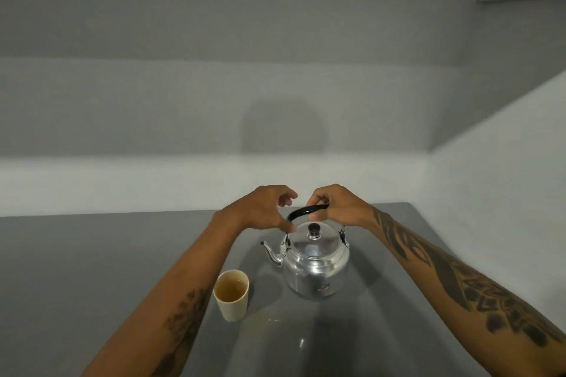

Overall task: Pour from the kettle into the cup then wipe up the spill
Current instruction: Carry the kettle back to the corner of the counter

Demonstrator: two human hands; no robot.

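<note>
Faint yellowish wet patch (269, 320) on the grey countertop (92, 269), nearest the person, just beside the cup's base. Paper cup (232, 294) upright, holding brownish liquid, left of and a little nearer than the kettle. Steel kettle (315, 263) stands upright on the counter, lid on, spout pointing left. Right hand (333, 208) closed around the black handle (306, 211). Left hand (266, 208) beside the handle, fingers loosely curled, holding nothing; thumb near the handle's left hinge, contact unclear.
</note>
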